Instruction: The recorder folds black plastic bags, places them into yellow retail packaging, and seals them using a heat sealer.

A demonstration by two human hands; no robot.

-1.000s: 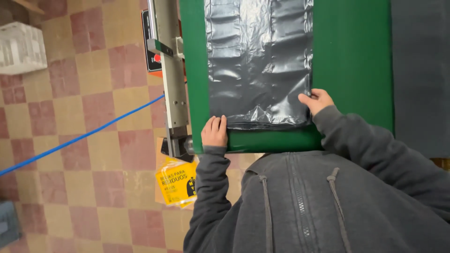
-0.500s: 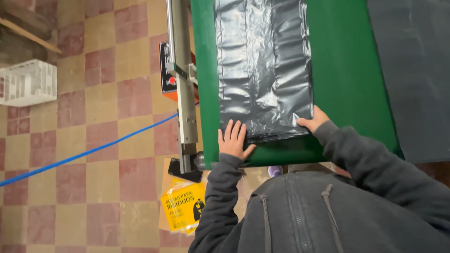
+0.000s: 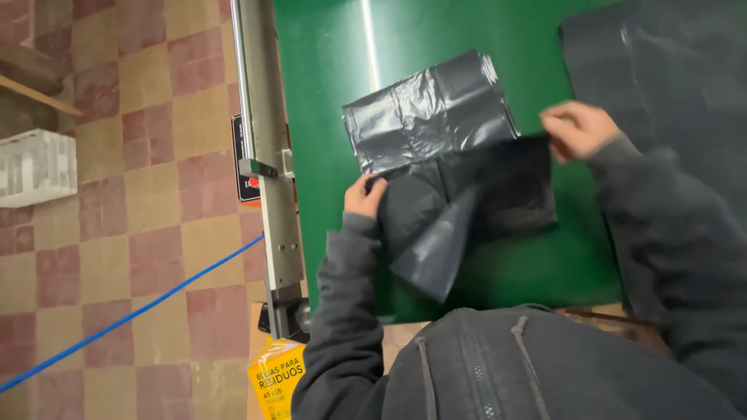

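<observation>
Grey plastic bag (image 3: 443, 167) on the green table (image 3: 327, 70), its near end lifted and folded over toward the far end, the lower flap hanging in a loose point just above the table's near edge. The left hand (image 3: 364, 196) has the bag's left corner pinched between thumb and fingers, knuckles up, sitting right at the fold line. The right hand (image 3: 577, 128) pinches the opposite corner, raised a little higher and further out, so the held edge runs taut between the two. Both arms in dark grey hooded sleeves, elbows bent, left forearm coming straight up from below, right forearm slanting in from the right. The plastic is thin, glossy and crinkled, catching light on the flat part, darker where it doubles over. A second dark sheet (image 3: 669, 85) lies flat on the table to the right, just beside the right hand. Along the table's left edge, a metal rail (image 3: 264, 155); beyond it, checked floor tiles (image 3: 140, 194), a blue cable (image 3: 132, 315), a white crate (image 3: 35, 167)
</observation>
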